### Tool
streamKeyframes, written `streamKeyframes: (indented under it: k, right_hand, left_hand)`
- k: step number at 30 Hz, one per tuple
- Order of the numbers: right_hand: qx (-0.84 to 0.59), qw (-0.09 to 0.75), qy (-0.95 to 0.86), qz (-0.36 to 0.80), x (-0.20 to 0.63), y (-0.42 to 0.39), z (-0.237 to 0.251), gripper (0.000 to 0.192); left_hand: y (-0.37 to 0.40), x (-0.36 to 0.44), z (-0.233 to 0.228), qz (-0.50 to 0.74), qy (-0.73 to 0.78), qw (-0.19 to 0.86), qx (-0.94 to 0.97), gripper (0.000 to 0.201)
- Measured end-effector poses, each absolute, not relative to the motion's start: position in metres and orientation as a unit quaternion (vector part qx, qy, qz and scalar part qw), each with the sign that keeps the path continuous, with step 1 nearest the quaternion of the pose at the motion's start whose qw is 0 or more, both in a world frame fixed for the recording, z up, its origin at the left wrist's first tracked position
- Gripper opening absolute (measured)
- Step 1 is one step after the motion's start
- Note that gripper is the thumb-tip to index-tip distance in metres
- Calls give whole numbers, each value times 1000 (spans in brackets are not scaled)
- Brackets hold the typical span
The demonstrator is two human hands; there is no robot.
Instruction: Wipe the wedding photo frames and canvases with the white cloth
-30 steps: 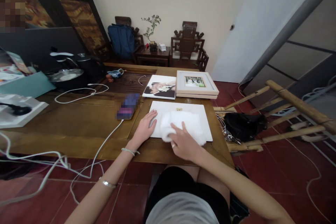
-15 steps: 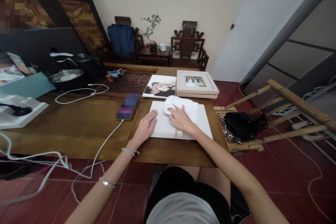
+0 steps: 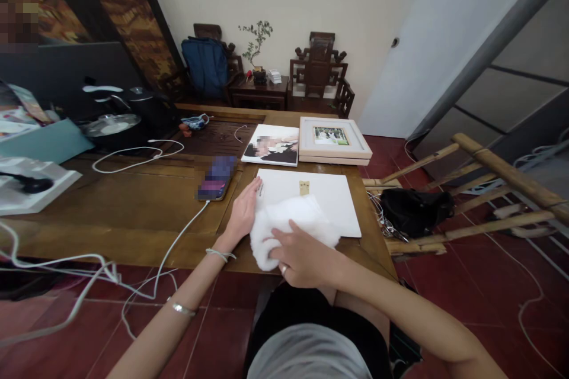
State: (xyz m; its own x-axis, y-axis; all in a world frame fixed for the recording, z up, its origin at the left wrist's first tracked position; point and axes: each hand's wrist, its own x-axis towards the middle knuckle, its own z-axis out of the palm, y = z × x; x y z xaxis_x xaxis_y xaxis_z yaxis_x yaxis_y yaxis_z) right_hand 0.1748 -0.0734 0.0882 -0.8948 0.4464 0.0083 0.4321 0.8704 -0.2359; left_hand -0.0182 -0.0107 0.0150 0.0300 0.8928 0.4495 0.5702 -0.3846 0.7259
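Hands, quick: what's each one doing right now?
Left hand: open, flat on the white panel's left edge.
Right hand: pressing down on the white cloth, fingers curled over it.

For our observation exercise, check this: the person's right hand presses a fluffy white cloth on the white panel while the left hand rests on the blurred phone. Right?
Not quite. In the head view the left hand rests on the flat white panel's left edge, not the phone. The right hand does press the fluffy white cloth.

Bare arms — 2 silver bracelets on the left arm [image 3: 184,309], a ring.
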Motion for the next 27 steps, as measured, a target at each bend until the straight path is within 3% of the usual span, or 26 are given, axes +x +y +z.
streamKeyframes:
  k: [3,9,15,21,27]
  right_hand:
    - [-280,14,-950,135,192,-68,97,21]
    - [-440,63,-886,128,195,-2,95,24]
    - [-449,104,-877,134,156,63,88,33]
    - [-421,109,-884,169,117,84,89,29]
    - [-465,128,-857,180,183,94,100,25]
  left_hand:
    - [-11,-16,14,422,525,161,722,46]
    - [-5,-17,6,378,527,147,747,39]
    - [-5,-18,7,365,529,138,754,39]
    - [-4,-19,5,366,528,133,754,38]
    - [-5,-19,3,367,524,138,756,38]
